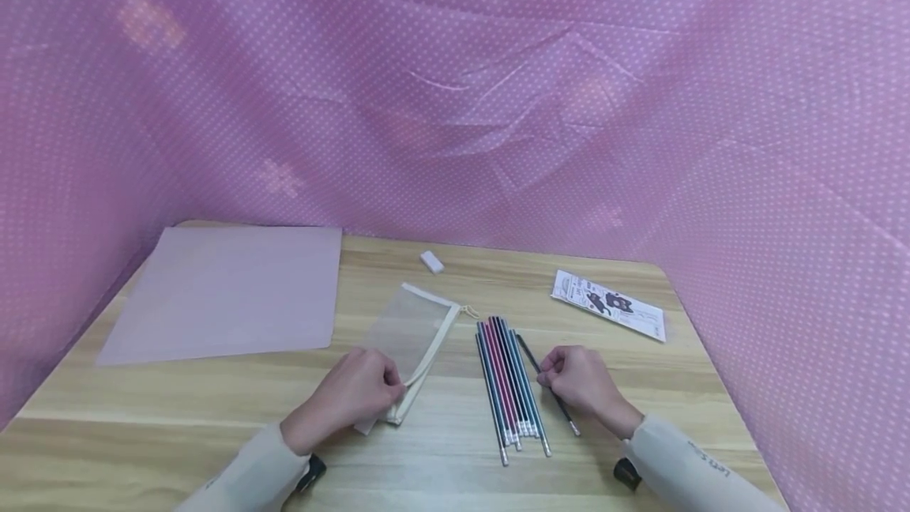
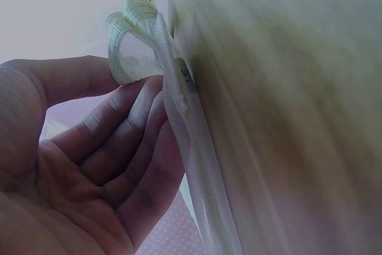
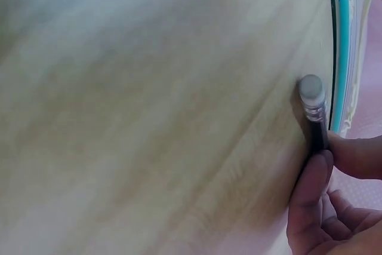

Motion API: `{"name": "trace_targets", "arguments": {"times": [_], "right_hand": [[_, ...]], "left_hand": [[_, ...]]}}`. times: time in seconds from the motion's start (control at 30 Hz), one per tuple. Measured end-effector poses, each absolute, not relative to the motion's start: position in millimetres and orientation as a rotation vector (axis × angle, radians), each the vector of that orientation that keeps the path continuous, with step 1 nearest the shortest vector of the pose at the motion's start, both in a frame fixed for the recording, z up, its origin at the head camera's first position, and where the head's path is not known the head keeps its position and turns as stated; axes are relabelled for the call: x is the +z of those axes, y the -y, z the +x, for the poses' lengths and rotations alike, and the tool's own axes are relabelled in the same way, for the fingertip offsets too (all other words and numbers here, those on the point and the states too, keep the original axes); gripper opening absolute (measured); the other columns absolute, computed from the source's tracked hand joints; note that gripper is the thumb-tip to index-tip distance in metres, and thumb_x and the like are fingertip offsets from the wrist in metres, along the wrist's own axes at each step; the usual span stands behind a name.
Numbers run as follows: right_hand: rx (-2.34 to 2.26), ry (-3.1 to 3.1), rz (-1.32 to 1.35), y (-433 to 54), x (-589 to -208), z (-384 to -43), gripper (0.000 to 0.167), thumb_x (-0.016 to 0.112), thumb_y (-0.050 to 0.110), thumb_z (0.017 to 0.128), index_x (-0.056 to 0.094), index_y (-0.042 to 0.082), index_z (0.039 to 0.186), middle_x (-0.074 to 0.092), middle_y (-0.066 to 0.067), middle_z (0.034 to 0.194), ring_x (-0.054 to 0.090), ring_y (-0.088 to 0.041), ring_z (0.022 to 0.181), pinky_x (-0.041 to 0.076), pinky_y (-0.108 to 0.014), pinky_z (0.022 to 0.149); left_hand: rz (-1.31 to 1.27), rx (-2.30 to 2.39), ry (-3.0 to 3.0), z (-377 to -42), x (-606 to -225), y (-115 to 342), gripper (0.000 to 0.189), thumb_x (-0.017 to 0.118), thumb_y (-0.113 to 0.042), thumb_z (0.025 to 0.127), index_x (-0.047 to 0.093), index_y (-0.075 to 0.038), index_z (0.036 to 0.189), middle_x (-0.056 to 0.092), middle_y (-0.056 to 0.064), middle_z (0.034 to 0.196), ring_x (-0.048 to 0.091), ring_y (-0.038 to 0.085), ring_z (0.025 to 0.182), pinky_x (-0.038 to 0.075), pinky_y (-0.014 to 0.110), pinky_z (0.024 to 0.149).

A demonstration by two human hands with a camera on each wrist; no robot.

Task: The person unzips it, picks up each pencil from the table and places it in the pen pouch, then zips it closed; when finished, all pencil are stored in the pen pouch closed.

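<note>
My left hand (image 1: 365,387) pinches the zipper edge of a see-through mesh pouch (image 1: 408,330) with cream trim. In the left wrist view the pouch's trim (image 2: 122,49) bulges apart between thumb and fingers. To the right of the pouch, a row of pencils (image 1: 506,385) in teal, red and black lies side by side, eraser ends toward me. My right hand (image 1: 579,378) pinches a single dark pencil (image 1: 566,411) just right of that row. Its eraser end (image 3: 313,91) points out past thumb and forefinger in the right wrist view, close over the wood.
A white eraser (image 1: 431,261) lies behind the pouch. At the back right is a flat packet (image 1: 609,305) with black cat drawings. A pale sheet (image 1: 235,295) covers the table's back left. Pink dotted cloth (image 1: 455,101) hangs around the wooden table (image 1: 178,409).
</note>
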State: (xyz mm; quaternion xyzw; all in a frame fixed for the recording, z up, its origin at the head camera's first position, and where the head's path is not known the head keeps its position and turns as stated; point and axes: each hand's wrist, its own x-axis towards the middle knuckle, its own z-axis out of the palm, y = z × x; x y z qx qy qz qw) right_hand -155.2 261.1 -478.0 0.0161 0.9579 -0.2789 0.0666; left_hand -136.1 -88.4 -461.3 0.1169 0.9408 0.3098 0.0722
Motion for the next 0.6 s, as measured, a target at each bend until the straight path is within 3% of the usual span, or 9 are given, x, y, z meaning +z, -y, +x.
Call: {"name": "trace_targets", "arguments": {"times": [0.4,0.6], "right_hand": [[-1.112,-2.716,0.201,-268,-472,-159,0.005,0.076,0.008,0.08,0.073,0.008,0.084,0.071,-0.001,0.074,0.06,-0.013,0.066,0.051,-0.025,0.061],[-1.444,-2.539,0.239,-267,-465,-160,0.014,0.071,0.006,0.082,0.072,-0.001,0.094,0.073,-0.005,0.082,0.062,-0.012,0.07,0.055,-0.024,0.064]], "left_hand": [[0.321,0.919,-2.832,-136,-458,86,0.017,0.079,-0.019,0.08,0.072,-0.022,0.066,0.064,-0.01,0.061,0.054,0.008,0.052,0.043,0.024,0.05],[0.31,0.917,-2.829,-135,-458,86,0.016,0.079,-0.019,0.081,0.072,-0.022,0.066,0.064,-0.01,0.062,0.054,0.008,0.053,0.043,0.023,0.05]]}}
